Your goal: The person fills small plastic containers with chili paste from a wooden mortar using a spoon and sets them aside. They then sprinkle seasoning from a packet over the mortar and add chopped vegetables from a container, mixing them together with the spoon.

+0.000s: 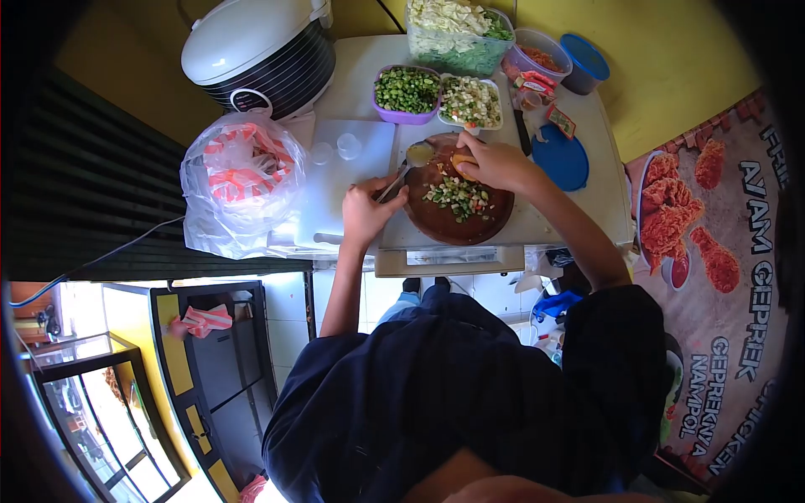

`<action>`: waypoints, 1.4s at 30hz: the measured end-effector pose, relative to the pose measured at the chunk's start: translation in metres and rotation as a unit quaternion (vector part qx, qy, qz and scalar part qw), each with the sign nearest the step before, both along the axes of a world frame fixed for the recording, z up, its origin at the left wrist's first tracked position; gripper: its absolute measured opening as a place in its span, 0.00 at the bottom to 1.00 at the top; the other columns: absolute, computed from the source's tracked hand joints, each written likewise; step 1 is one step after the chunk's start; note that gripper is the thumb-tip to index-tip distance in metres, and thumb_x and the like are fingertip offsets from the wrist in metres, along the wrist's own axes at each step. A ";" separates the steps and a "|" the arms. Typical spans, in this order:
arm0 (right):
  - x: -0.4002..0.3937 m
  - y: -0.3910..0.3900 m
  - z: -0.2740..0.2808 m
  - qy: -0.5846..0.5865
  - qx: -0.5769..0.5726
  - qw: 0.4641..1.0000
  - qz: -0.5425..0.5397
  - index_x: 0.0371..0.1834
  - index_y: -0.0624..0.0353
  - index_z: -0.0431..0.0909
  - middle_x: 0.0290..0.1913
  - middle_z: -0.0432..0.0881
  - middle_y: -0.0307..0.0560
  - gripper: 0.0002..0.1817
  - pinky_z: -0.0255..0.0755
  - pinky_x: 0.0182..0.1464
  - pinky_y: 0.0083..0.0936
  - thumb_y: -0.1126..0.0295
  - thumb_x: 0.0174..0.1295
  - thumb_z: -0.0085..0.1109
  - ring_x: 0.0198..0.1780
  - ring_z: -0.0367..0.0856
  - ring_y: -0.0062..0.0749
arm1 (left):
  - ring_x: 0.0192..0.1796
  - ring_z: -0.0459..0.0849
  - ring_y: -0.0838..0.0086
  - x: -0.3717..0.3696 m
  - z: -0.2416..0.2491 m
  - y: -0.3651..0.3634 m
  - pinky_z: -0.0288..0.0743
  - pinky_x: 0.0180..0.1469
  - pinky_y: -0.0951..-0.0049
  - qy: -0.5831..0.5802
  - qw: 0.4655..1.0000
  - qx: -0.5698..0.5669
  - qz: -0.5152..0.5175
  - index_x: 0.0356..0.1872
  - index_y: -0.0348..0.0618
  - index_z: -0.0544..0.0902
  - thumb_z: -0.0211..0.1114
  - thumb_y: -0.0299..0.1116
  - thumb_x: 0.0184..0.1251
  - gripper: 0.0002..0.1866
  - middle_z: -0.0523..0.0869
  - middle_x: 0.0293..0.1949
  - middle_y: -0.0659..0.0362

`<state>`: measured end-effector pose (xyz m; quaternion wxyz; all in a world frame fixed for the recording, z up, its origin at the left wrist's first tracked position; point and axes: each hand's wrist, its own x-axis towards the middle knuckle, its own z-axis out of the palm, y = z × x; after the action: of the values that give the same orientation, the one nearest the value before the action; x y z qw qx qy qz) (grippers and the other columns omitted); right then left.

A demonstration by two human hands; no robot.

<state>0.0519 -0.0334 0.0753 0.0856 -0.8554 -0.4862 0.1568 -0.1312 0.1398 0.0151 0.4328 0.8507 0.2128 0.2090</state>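
Observation:
My left hand (369, 210) is closed round the handle of a metal spoon (418, 156), whose bowl lies over the left part of a round brown board (444, 222). Fingers of my right hand (489, 163) are wrapped round a small orange-yellow item (462, 165) at the board's upper right, too small to identify. Between and below the hands, chopped green and white vegetables (457, 198) are heaped on the board. Just behind it stand a purple tub of chopped greens (407, 90) and a white tub of mixed pieces (471, 102).
A rice cooker (260, 59) and a plastic bag (243, 180) stand at left. Small clear cups (348, 147) rest on a white board (335, 205). A large vegetable container (459, 42), a tub of orange shreds (539, 59), a blue lid (560, 158) and a knife (521, 126) are at the back right.

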 end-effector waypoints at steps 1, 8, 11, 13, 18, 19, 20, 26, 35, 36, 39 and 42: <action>-0.002 -0.004 -0.018 -0.054 0.086 0.995 0.016 0.54 0.49 0.62 0.26 0.80 0.55 0.21 0.71 0.28 0.42 0.55 0.63 0.53 0.28 0.80 0.52 | 0.30 0.85 0.76 0.000 0.002 -0.001 0.77 0.37 0.75 0.004 1.000 0.001 0.001 0.41 0.39 0.86 0.72 0.37 0.50 0.17 0.87 0.27 0.52; -0.042 0.000 -0.015 -0.112 0.110 0.982 -0.106 0.54 0.49 0.66 0.23 0.79 0.49 0.19 0.72 0.27 0.39 0.62 0.61 0.57 0.26 0.81 0.43 | 0.29 0.85 0.77 0.001 0.000 0.001 0.76 0.37 0.76 0.011 1.000 0.003 0.004 0.42 0.40 0.86 0.72 0.36 0.49 0.18 0.87 0.27 0.53; -0.044 -0.006 -0.023 -0.144 0.136 0.974 -0.109 0.55 0.48 0.65 0.19 0.78 0.49 0.19 0.71 0.24 0.39 0.58 0.63 0.55 0.22 0.79 0.46 | 0.25 0.84 0.67 0.003 -0.006 0.001 0.76 0.36 0.73 -0.025 0.999 0.032 0.010 0.39 0.42 0.87 0.72 0.38 0.47 0.17 0.85 0.24 0.53; -0.044 -0.009 -0.023 -0.141 0.127 0.975 -0.113 0.56 0.47 0.66 0.19 0.78 0.49 0.20 0.71 0.23 0.38 0.58 0.63 0.55 0.22 0.79 0.45 | 0.25 0.84 0.67 0.003 -0.002 0.001 0.76 0.36 0.73 -0.009 1.000 0.011 0.011 0.39 0.42 0.87 0.72 0.38 0.47 0.17 0.85 0.24 0.53; -0.036 -0.001 -0.022 -0.146 0.146 0.974 -0.097 0.53 0.48 0.66 0.20 0.78 0.47 0.18 0.72 0.24 0.38 0.60 0.62 0.55 0.23 0.80 0.43 | 0.30 0.85 0.76 0.001 0.001 0.000 0.77 0.38 0.75 0.008 1.000 0.002 0.005 0.42 0.40 0.86 0.72 0.35 0.49 0.18 0.87 0.28 0.52; -0.040 -0.002 -0.023 -0.142 0.137 0.974 -0.112 0.53 0.47 0.65 0.20 0.78 0.47 0.18 0.72 0.24 0.38 0.59 0.62 0.55 0.23 0.80 0.43 | 0.30 0.85 0.76 0.001 0.004 0.000 0.77 0.38 0.75 0.021 1.000 0.001 0.006 0.42 0.40 0.86 0.72 0.35 0.49 0.18 0.87 0.28 0.52; -0.042 -0.002 -0.025 -0.137 0.126 0.975 -0.125 0.53 0.47 0.65 0.21 0.79 0.48 0.18 0.72 0.24 0.38 0.59 0.62 0.55 0.23 0.80 0.44 | 0.30 0.86 0.75 0.000 0.005 0.000 0.77 0.38 0.75 0.035 0.999 -0.001 0.008 0.42 0.40 0.86 0.72 0.35 0.49 0.18 0.87 0.28 0.52; 0.024 -0.002 -0.027 0.006 0.114 0.993 0.031 0.55 0.48 0.62 0.25 0.80 0.53 0.21 0.71 0.24 0.40 0.52 0.63 0.51 0.21 0.80 0.45 | 0.31 0.85 0.76 0.000 0.004 -0.002 0.77 0.39 0.75 0.011 1.000 -0.016 0.010 0.42 0.39 0.86 0.73 0.37 0.49 0.19 0.87 0.28 0.51; -0.004 0.003 -0.009 -0.006 0.051 0.999 -0.001 0.54 0.49 0.62 0.29 0.81 0.56 0.19 0.72 0.25 0.37 0.55 0.64 0.50 0.24 0.81 0.45 | 0.28 0.86 0.71 0.000 0.000 -0.004 0.77 0.36 0.73 -0.024 1.000 -0.010 0.014 0.39 0.41 0.87 0.72 0.39 0.48 0.18 0.86 0.25 0.51; -0.004 0.000 -0.024 -0.066 0.110 0.992 0.019 0.53 0.49 0.62 0.29 0.81 0.55 0.19 0.73 0.26 0.38 0.55 0.64 0.50 0.26 0.81 0.46 | 0.29 0.86 0.73 0.000 0.001 -0.004 0.77 0.37 0.74 -0.011 1.000 -0.010 0.010 0.41 0.40 0.86 0.72 0.38 0.48 0.18 0.86 0.26 0.51; -0.029 0.002 -0.018 -0.105 0.075 0.990 -0.051 0.52 0.46 0.64 0.27 0.81 0.51 0.18 0.73 0.30 0.41 0.56 0.63 0.53 0.29 0.82 0.47 | 0.30 0.85 0.76 0.000 0.002 -0.002 0.77 0.39 0.76 0.014 1.000 -0.002 0.003 0.43 0.39 0.86 0.72 0.37 0.49 0.19 0.87 0.28 0.52; -0.043 0.002 -0.015 -0.119 0.076 0.986 -0.089 0.54 0.47 0.65 0.23 0.80 0.48 0.19 0.72 0.26 0.41 0.58 0.62 0.55 0.26 0.81 0.45 | 0.30 0.85 0.76 0.000 0.001 0.000 0.77 0.38 0.75 0.018 1.000 0.016 0.002 0.42 0.39 0.86 0.72 0.36 0.49 0.19 0.87 0.28 0.51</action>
<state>0.0092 -0.0311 0.0598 0.1053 -0.8989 -0.4253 0.0087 -0.1316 0.1402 0.0158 0.4146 0.8609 0.2189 0.1975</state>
